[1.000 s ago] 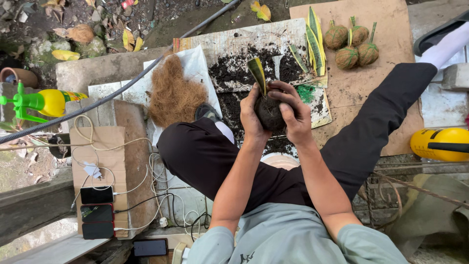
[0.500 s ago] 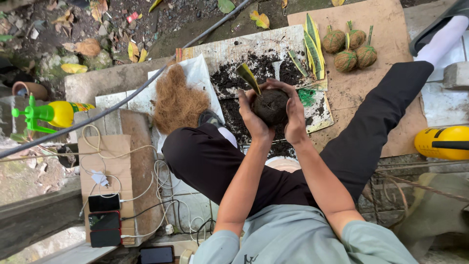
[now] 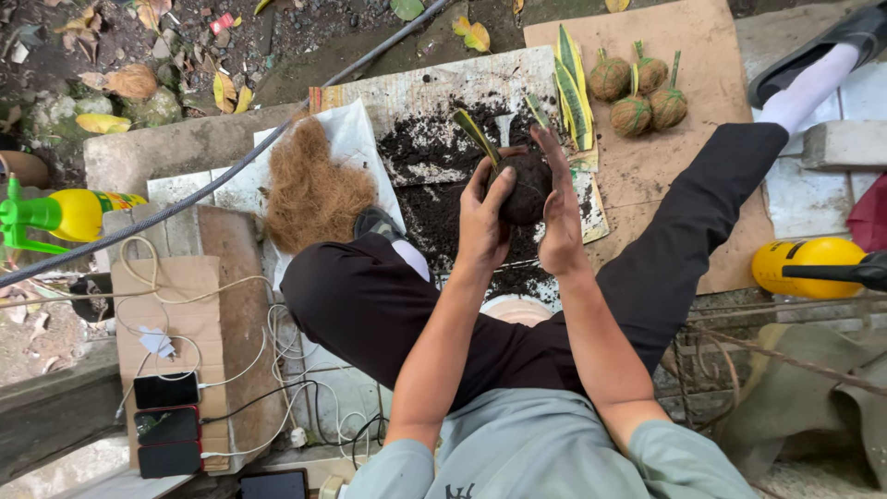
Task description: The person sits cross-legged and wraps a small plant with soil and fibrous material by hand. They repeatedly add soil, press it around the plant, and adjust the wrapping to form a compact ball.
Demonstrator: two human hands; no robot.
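Note:
Both of my hands cup a dark soil ball [image 3: 527, 189] with a striped green-and-yellow leaf [image 3: 474, 137] sticking up from it. My left hand [image 3: 482, 217] wraps its left side with fingers curled on it. Flat against its right side presses my right hand [image 3: 557, 208], fingers straight and pointing away. The ball hangs above a white sheet [image 3: 443, 92] covered with loose dark soil [image 3: 420, 148]. A heap of brown coconut fibre [image 3: 309, 189] lies left of the soil.
Three fibre-wrapped plant balls [image 3: 637, 92] and cut striped leaves [image 3: 573, 88] rest on a cardboard sheet [image 3: 711, 55]. Yellow spray bottles sit at the left [image 3: 78, 212] and right [image 3: 804, 263]. Phones [image 3: 168, 425] on cables lie at the lower left. A hose [image 3: 231, 171] crosses diagonally.
The soil ball stayed in both hands. My right hand's fingers opened from curled over the ball to flat along its side, and the view shifted slightly.

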